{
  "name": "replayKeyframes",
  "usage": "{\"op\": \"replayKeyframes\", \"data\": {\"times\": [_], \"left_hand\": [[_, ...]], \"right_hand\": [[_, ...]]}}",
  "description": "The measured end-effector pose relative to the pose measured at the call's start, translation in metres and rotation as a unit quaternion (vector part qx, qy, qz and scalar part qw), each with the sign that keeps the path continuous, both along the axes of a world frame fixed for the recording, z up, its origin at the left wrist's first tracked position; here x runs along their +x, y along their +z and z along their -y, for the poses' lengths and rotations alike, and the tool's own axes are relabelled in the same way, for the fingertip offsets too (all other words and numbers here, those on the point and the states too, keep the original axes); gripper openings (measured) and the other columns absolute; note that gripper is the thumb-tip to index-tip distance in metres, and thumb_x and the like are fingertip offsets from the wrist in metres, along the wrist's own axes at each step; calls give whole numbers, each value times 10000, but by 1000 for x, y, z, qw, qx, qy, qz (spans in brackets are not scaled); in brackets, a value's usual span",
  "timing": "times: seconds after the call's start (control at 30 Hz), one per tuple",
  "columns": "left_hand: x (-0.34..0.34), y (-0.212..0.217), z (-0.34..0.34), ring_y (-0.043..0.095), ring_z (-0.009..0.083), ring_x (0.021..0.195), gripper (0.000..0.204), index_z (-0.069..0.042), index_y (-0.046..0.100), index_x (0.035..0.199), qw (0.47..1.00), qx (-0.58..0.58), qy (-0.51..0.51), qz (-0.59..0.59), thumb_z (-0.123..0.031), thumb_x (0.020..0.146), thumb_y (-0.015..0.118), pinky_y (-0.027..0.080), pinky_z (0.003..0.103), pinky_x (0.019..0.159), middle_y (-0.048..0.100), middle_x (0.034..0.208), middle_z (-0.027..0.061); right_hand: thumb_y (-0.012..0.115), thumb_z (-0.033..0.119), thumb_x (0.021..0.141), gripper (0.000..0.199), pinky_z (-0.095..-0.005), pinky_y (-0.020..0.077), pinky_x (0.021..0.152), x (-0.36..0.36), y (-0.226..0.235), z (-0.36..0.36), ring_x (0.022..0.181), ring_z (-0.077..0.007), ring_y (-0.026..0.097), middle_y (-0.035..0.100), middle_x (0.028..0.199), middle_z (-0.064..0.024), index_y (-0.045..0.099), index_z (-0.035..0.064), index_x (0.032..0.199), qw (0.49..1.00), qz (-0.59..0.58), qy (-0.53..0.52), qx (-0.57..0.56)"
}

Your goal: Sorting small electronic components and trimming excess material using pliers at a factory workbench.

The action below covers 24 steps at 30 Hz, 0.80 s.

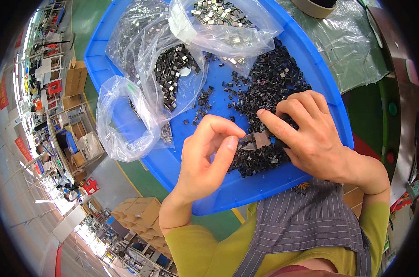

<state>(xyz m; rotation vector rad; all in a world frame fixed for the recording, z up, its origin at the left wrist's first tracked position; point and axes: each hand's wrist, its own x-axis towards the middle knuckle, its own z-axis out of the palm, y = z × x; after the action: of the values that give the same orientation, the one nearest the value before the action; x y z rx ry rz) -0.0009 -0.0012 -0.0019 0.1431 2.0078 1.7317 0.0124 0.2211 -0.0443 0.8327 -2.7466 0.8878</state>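
From here I see a heap of small, black, squarish pieces (261,94) lying loose beneath and beyond the right hand (311,134). Between it and the left hand (206,159), I make out a brownish-grey piece (262,140), its kind unclear to me.

The head fisheye looks closely down on left hand (202,161) and right hand (313,136).

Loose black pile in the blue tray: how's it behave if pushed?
The pile will probably spread rather than shift as one: it's many small separate pieces, with stray pieces scattered beside it. They look blocky, so they'd likely slide or tumble more than roll. The raised rim of the blue tray may keep most from going over.
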Motion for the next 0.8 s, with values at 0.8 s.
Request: {"op": "replayKeyframes", "data": {"times": [0.8], "left_hand": [[1,-4,-7,440,11,552,87,2,565,1065,997,-7,30,71,-39,1015,506,330,189,479,526,696,-30]], "right_hand": [[591,51,745,473,-444,389,927,7,3,6,986,-296,530,522,1012,-122,558,4,1215,990,67,-1,128]]}}
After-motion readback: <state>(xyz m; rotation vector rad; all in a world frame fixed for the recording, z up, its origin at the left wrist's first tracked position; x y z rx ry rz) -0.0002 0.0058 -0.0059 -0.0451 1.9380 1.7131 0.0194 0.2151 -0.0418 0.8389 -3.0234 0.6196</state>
